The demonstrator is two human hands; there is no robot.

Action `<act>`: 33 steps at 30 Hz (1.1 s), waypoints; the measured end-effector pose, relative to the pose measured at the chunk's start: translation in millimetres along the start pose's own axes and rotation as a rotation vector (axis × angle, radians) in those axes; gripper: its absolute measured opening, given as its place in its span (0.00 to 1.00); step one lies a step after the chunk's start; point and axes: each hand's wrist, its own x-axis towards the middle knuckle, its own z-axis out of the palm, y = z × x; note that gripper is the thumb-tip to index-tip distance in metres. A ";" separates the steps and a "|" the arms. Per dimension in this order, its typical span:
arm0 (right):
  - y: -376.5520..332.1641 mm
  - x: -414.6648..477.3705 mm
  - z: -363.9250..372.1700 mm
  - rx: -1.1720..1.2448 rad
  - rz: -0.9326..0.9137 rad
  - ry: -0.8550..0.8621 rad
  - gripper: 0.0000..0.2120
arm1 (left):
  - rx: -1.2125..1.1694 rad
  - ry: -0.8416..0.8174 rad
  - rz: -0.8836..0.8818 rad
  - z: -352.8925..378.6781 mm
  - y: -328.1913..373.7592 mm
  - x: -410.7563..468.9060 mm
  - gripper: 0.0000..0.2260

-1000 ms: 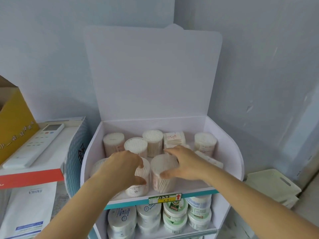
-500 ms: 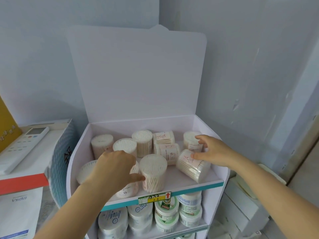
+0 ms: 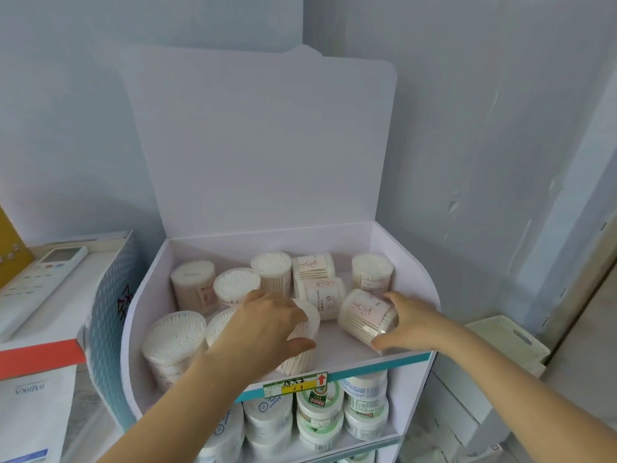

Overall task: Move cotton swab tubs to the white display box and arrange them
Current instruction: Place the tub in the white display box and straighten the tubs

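The white display box (image 3: 405,262) holds clear cotton swab tubs: upright ones at its left (image 3: 173,342) and rear, a few tipped over at centre-right. The left hand (image 3: 263,325) wraps an upright front-centre tub (image 3: 302,342), thumb and fingers curled round it. The right hand (image 3: 409,324) grips a tub lying on its side (image 3: 365,315).

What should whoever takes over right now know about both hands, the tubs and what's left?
Left hand: gripping an upright tub at front centre.
Right hand: on a tilted tub at front right.
White display box: about ten tubs are inside, most upright; two labelled tubs lie on their sides at the back.
Left: stand up the tilted and lying tubs and line up the rows.
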 end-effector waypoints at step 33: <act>-19.9 10.7 -49.5 -0.181 -0.288 -0.077 0.42 | -0.132 -0.152 -0.155 -12.8 1.0 2.5 0.20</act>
